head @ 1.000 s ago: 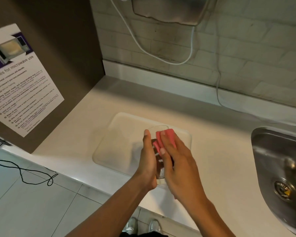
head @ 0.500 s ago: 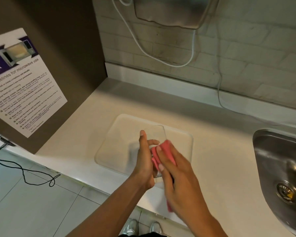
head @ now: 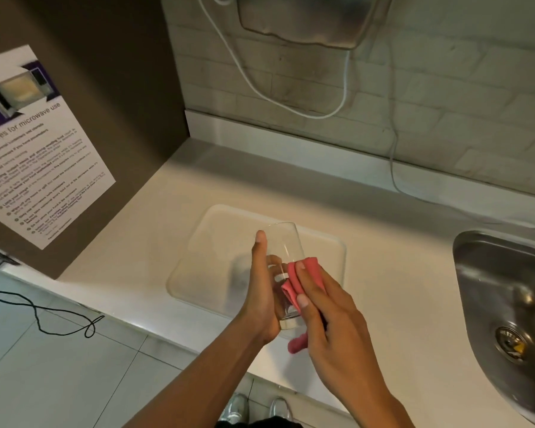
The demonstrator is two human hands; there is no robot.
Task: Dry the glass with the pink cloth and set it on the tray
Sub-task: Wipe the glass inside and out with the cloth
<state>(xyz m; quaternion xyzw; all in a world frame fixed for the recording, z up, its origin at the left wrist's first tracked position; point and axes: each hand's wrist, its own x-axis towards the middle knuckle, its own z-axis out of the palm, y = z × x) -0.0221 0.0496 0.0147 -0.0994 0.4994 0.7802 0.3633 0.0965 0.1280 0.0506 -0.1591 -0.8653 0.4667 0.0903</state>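
Clear glass [head: 283, 242], slick and likely still damp, is being held in the air above the tray [head: 198, 267], tilted with its mouth pointing away from the person and its thick base near the wrist. The left hand [head: 261, 291] is wrapping around the glass from the left, thumb lying along the wall and fingers curling behind. The right hand [head: 331, 316] is pressing the folded pink cloth [head: 306, 270] against the right side of the glass, with a tail of cloth hanging out below the palm.

The tray is lying flat on the pale tabletop [head: 399, 273], bare where it shows, with the steel sink [head: 507, 288] well apart to the right.

The main hazard, as I judge it, is a slip: rubbing hard on one side is pushing the glass into a one-handed grip on a smooth wall, and it could twist free and drop onto the tray or the tabletop edge. The dangling cloth tail could also snag under the base when the glass is being set down, leaving it tilted.
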